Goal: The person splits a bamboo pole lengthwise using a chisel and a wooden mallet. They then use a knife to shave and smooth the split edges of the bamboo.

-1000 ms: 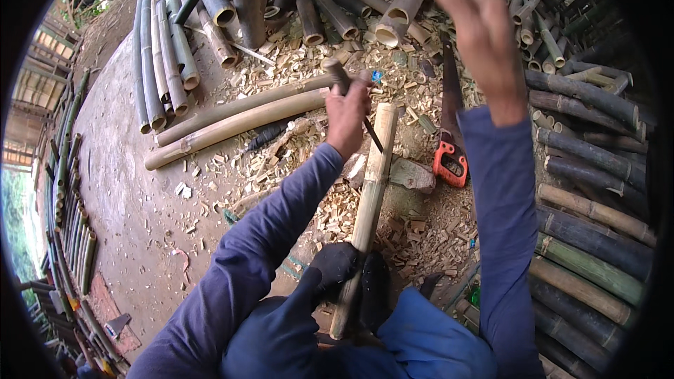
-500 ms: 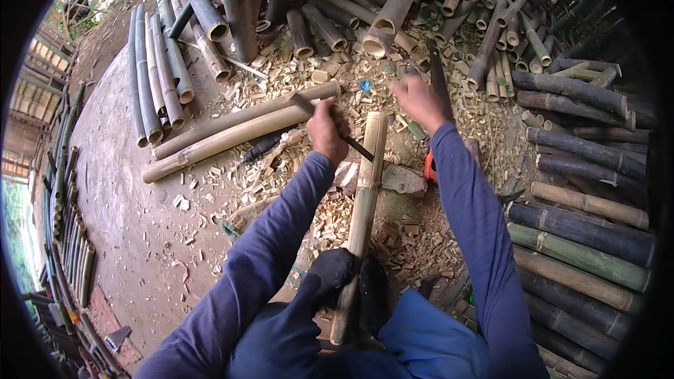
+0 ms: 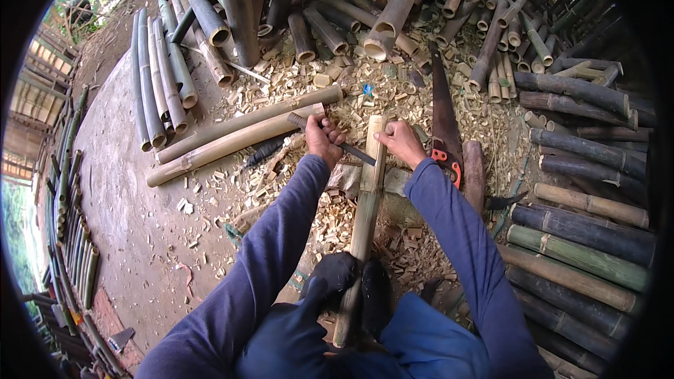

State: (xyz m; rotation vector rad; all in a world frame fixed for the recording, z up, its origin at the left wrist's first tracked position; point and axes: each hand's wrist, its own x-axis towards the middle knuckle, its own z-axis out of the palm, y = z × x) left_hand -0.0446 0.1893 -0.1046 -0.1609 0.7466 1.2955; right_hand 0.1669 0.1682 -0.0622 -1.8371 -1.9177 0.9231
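Observation:
A length of split bamboo (image 3: 366, 214) stretches away from me, its lower part between my dark-covered feet. My left hand (image 3: 325, 142) is closed around a dark chisel-like tool (image 3: 357, 152). The tool's thick end sticks out to the upper left, and its thin end meets the bamboo's left side near the far end. At the far right edge of the bamboo, my right hand (image 3: 401, 142) has its fingers curled and touching it. What those fingers hold, if anything, is hidden.
A saw (image 3: 445, 102) with a red-orange handle lies beyond my right hand, next to a short log (image 3: 474, 175). Two bamboo poles (image 3: 232, 144) lie at the left. Wood chips (image 3: 337, 228) cover the ground. Stacked bamboo (image 3: 579, 238) lines the right side.
My right hand has come down and toward me, onto the bamboo's far end, uncovering the saw. My left hand has shifted slightly, still gripping the chisel-like tool.

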